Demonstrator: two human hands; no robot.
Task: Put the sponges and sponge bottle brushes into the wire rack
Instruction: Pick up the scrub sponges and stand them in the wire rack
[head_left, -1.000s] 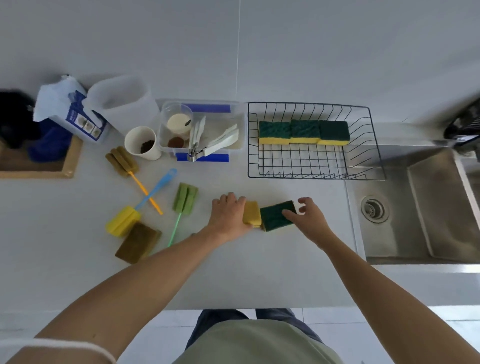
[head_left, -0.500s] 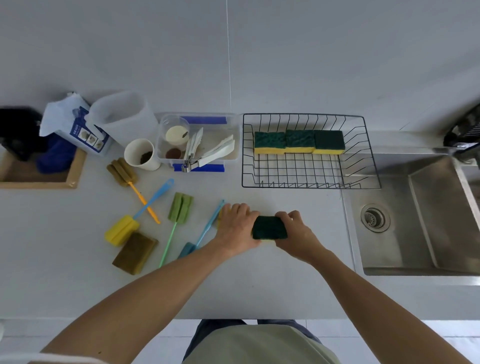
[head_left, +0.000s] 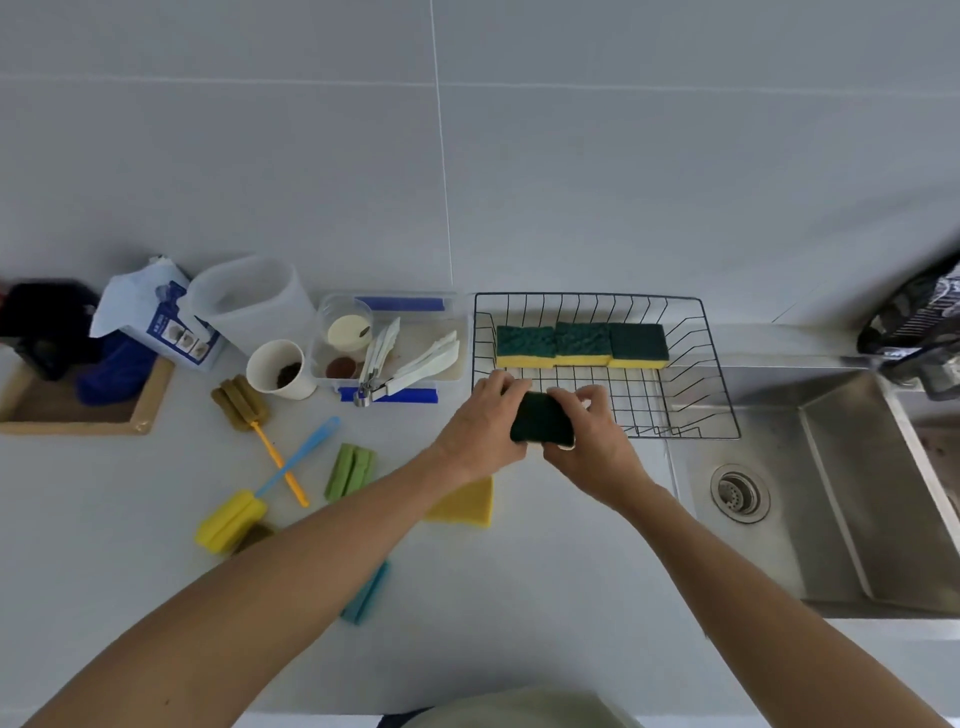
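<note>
- At the near edge of the black wire rack (head_left: 691, 364), I now see both hands carrying a dark green scouring sponge (head_left: 540, 423); half a second ago they held it lower, over the grey countertop (head_left: 519, 597).
- Left hand (head_left: 480, 426): fingers curled round the sponge's left end, gripping it.
- Right hand (head_left: 592, 441): thumb and fingers pinch the right end; a pale edge of the sponge shows beneath the thumb.
- Sponge position: raised, over the rack's front rim, not yet set down inside.
- Rack contents: three green-and-yellow sponges (head_left: 582, 345) stand in a row along the far side.
- A flat yellow sponge (head_left: 467, 504), which lay beside the green one a second ago, now lies alone on the countertop under the left forearm.
- Remaining items, as I judge: the yellow sponge, a yellow-headed brush with blue handle (head_left: 231, 519), a brown-headed brush with orange handle (head_left: 241, 402), a green-headed brush (head_left: 349, 470), a teal item (head_left: 366, 592) and a brown sponge (head_left: 254, 535), both partly hidden by the forearm.
- Assessment: placement of the fourth sponge is under way; most items await transfer.
</note>
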